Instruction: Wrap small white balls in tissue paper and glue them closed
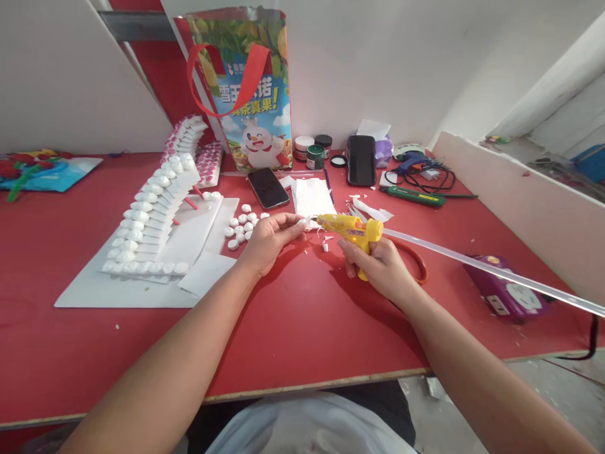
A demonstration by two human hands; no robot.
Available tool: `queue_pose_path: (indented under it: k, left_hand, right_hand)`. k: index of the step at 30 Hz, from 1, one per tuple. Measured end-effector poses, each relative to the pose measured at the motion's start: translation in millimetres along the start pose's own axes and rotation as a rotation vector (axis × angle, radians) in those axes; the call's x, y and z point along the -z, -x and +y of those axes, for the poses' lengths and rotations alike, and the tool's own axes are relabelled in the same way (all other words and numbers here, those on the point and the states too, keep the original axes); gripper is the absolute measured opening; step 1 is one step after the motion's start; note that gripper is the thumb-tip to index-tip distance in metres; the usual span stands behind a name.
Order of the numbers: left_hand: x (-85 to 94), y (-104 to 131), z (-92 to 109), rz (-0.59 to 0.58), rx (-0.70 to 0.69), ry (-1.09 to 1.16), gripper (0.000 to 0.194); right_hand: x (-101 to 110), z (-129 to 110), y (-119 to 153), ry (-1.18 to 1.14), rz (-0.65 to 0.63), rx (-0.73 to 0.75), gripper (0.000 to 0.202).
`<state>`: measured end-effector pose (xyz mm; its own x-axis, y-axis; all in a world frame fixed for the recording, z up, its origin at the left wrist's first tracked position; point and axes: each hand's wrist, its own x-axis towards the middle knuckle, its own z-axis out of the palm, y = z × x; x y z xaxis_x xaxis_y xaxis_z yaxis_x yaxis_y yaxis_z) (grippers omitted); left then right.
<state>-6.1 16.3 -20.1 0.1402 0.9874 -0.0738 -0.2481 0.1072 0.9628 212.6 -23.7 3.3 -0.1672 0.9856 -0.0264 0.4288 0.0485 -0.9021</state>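
Note:
My right hand (378,261) is wrapped round the handle of a yellow glue gun (352,228), with a long clear glue stick (454,255) running out of its back. The gun's nozzle points left, right at the fingertips of my left hand (278,239). Those fingers are pinched on a small white piece (304,222), mostly covered by them. Several white round pieces (239,229) lie beside my left hand. Farther left, a white board (189,236) carries a curved row of folded white card topped with white rounds (137,217).
Behind the hands are a phone (268,188), white paper (312,197), paint jars (315,156) and a tall printed bag (255,94). On the right lie a black device (362,161), a green cutter (416,196), cables and a purple pack (508,289).

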Motion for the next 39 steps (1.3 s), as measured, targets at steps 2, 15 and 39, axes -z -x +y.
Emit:
queue_pose_path:
  k: [2, 15, 39]
  left_hand:
    - [0.4, 0, -1, -0.006, 0.002, 0.003, 0.037]
    - [5.2, -2, 3, -0.108, 0.289, 0.452, 0.018]
    - [6.2, -3, -1, -0.128, 0.196, 0.311, 0.026]
  right_hand:
    - [1, 1, -1, -0.023, 0.01, -0.034, 0.06]
    - [5, -8, 3, -0.296, -0.083, -0.043, 0.052]
    - [5, -6, 3, -0.134, -0.075, -0.004, 0.056]
